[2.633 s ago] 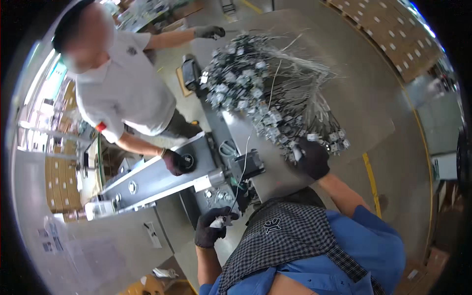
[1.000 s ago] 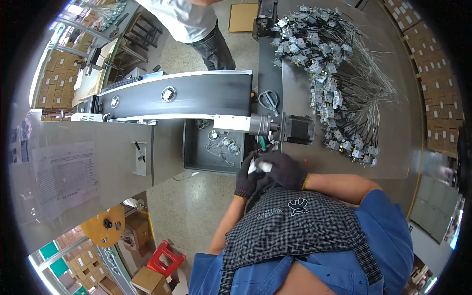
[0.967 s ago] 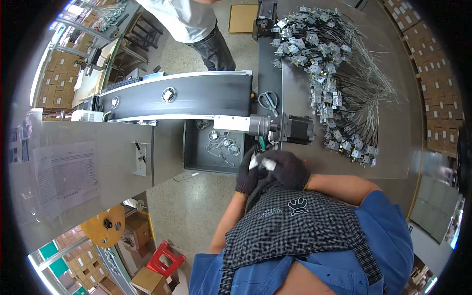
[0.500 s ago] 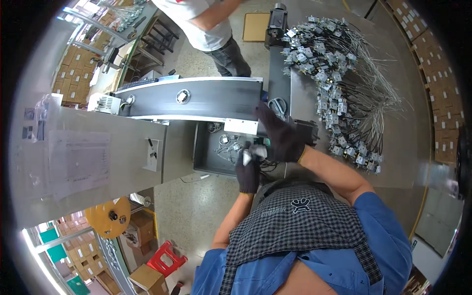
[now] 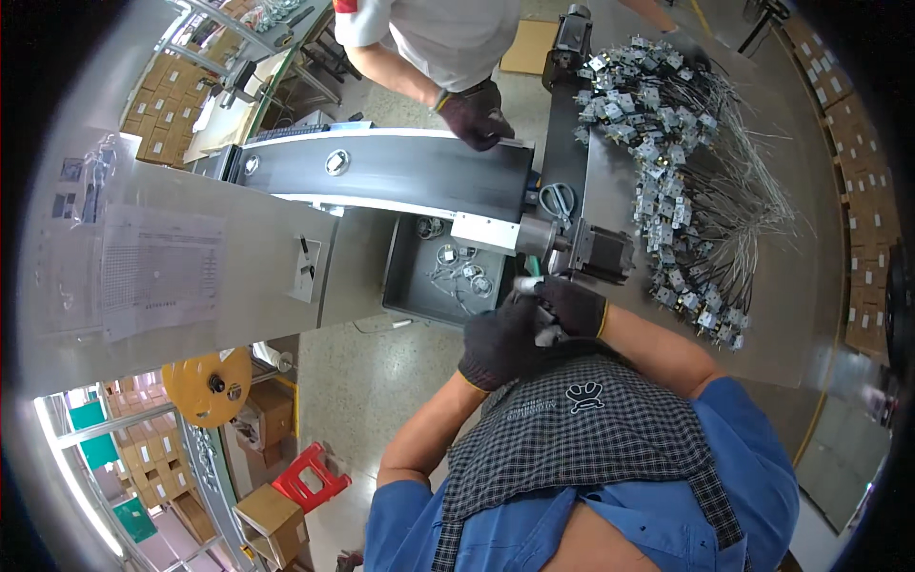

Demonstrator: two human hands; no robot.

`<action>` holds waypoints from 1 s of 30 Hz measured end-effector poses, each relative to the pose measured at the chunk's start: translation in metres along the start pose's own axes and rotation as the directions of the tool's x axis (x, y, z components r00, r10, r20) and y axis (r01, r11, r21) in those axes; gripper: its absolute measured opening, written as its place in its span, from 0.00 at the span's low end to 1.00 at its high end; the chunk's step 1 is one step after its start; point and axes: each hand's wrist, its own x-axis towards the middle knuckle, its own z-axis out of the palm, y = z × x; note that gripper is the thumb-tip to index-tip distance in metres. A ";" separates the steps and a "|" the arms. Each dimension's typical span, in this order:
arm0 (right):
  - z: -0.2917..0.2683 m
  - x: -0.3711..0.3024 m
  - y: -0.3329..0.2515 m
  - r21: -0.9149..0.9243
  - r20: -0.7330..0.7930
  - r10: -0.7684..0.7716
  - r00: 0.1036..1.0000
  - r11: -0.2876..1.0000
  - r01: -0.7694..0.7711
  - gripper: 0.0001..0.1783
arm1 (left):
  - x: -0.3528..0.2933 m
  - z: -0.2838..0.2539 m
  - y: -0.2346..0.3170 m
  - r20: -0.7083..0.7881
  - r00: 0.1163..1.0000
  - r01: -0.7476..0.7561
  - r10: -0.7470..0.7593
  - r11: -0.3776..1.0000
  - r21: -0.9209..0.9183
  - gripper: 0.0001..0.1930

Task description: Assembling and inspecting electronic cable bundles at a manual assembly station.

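Note:
My two hands meet close in front of the checked apron, both in dark knit gloves. My left hand [image 5: 501,345] is closed, its fingers bent around a small pale metallic part [image 5: 547,336] that is mostly covered by the gloves. Against it, from the right, my right hand [image 5: 575,307] is closed too, with its fingers curled over the same part. A whitish end [image 5: 526,283] shows beyond the fingertips; whether it belongs to that part I cannot tell. Just past the hands lies a dark grey tray [image 5: 405,286] holding several small round parts with thin wires [image 5: 471,272].
A conveyor belt [image 5: 419,173] carries small round parts [image 5: 337,162]. At its end are a motor [image 5: 602,255] and scissors [image 5: 558,202]. Wired metal parts [image 5: 658,143] are heaped on the right bench. Across the belt, a co-worker's gloved hand [image 5: 476,116] hovers near its end.
My right hand has drawn back from the belt's end to meet my left hand near the apron. The co-worker has leaned in, one gloved hand over the belt, the other arm toward the heap.

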 end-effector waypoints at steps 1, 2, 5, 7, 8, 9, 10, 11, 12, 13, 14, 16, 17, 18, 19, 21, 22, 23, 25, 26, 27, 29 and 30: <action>0.009 -0.011 -0.004 -0.041 -0.059 -0.012 0.998 0.999 0.010 0.18 | 0.001 0.005 -0.005 0.004 1.000 0.005 -0.005 1.000 -0.001 0.31; 0.006 -0.007 -0.004 -0.036 -0.056 -0.007 0.998 0.999 0.005 0.18 | 0.004 0.009 -0.011 0.016 1.000 -0.026 0.026 0.999 -0.020 0.32; -0.008 0.005 -0.004 0.171 -0.073 0.070 0.995 0.984 -0.057 0.18 | 0.026 -0.002 -0.016 0.036 0.996 -0.068 0.080 0.962 -0.266 0.33; -0.008 0.008 0.005 0.131 -0.145 -0.196 0.970 0.968 0.216 0.18 | 0.035 -0.011 -0.014 0.035 0.996 -0.059 0.086 0.878 -0.475 0.32; -0.008 0.009 0.007 0.103 -0.179 -0.327 0.928 0.932 0.348 0.19 | 0.038 -0.013 -0.013 -0.009 0.990 -0.117 0.138 0.798 -0.591 0.31; -0.004 0.005 0.000 0.107 -0.182 -0.330 0.926 0.930 0.352 0.19 | 0.042 -0.015 -0.012 -0.056 0.982 -0.170 0.182 0.703 -0.691 0.30; 0.004 -0.004 -0.012 0.104 -0.243 -0.214 0.946 0.964 0.244 0.20 | 0.045 -0.019 -0.007 -0.049 0.981 -0.168 0.186 0.704 -0.691 0.30; 0.010 -0.012 -0.021 0.108 -0.303 -0.096 0.948 0.985 0.134 0.23 | 0.049 -0.023 0.001 0.010 0.989 -0.131 0.147 0.908 -0.397 0.32; 0.009 -0.022 -0.026 0.115 -0.311 -0.100 0.945 0.983 0.142 0.23 | 0.053 -0.025 0.007 0.051 0.994 -0.095 0.097 0.994 -0.051 0.34; 0.004 -0.031 -0.032 -0.009 -0.261 -0.175 0.949 0.984 0.179 0.24 | 0.059 -0.025 0.004 0.056 0.992 -0.107 0.110 0.993 -0.047 0.34; -0.002 -0.042 -0.035 -0.132 -0.206 -0.243 0.948 0.967 0.219 0.25 | 0.065 -0.021 -0.003 -0.072 0.989 -0.133 0.126 0.985 -0.107 0.35; -0.019 -0.065 -0.037 -0.818 -0.001 -0.778 0.628 0.362 0.447 0.21 | 0.086 0.008 -0.041 -0.282 0.959 -0.132 0.014 0.905 -0.404 0.38; 0.000 -0.092 -0.045 -0.511 -0.384 -0.539 0.749 0.800 0.314 0.19 | 0.108 -0.006 -0.028 -0.295 0.942 -0.135 -0.161 0.621 -0.772 0.26; -0.007 -0.106 -0.036 -0.321 -0.494 -0.514 0.701 0.857 0.402 0.18 | 0.125 -0.010 -0.046 -0.036 0.926 0.148 -0.377 0.447 -0.882 0.25; -0.020 -0.120 -0.029 -0.129 -0.590 -0.468 0.658 0.859 0.495 0.17 | 0.147 -0.006 -0.068 -0.010 0.891 0.236 -0.453 0.481 -0.844 0.25; -0.046 -0.132 -0.001 -0.137 -0.695 -0.509 0.507 0.787 0.602 0.14 | 0.190 0.018 -0.120 0.007 0.866 0.236 -0.500 0.395 -0.888 0.26; -0.058 -0.136 0.005 -0.266 -0.760 -0.497 0.419 0.826 0.496 0.14 | 0.203 0.031 -0.166 0.003 0.856 0.259 -0.516 0.424 -0.868 0.26; -0.079 -0.147 0.021 -0.366 -0.833 -0.473 0.286 0.860 0.355 0.13 | 0.221 0.044 -0.171 0.062 0.845 0.283 -0.531 0.345 -0.895 0.25; -0.120 -0.169 0.057 -0.687 -0.725 -0.684 -0.074 0.726 0.025 0.13 | 0.250 0.068 -0.177 0.112 0.813 0.317 -0.571 0.274 -0.908 0.14; -0.134 -0.185 0.064 -0.768 -0.530 -0.824 -0.200 0.567 -0.298 0.14 | 0.259 0.079 -0.188 0.107 0.829 0.334 -0.548 0.333 -0.882 0.17; -0.147 -0.195 0.066 -0.720 -0.621 -0.740 -0.260 0.669 -0.183 0.17 | 0.265 0.087 -0.212 0.033 0.849 0.295 -0.527 0.423 -0.857 0.21; -0.161 -0.172 0.033 -0.792 -0.552 -0.801 -0.232 0.591 -0.153 0.17 | 0.240 0.045 -0.351 -0.211 0.854 0.312 -0.476 0.791 -0.526 0.32; -0.166 -0.182 0.045 -0.771 -0.519 -0.812 -0.267 0.579 -0.265 0.18 | 0.240 0.066 -0.340 -0.264 0.853 0.388 -0.451 0.885 -0.259 0.35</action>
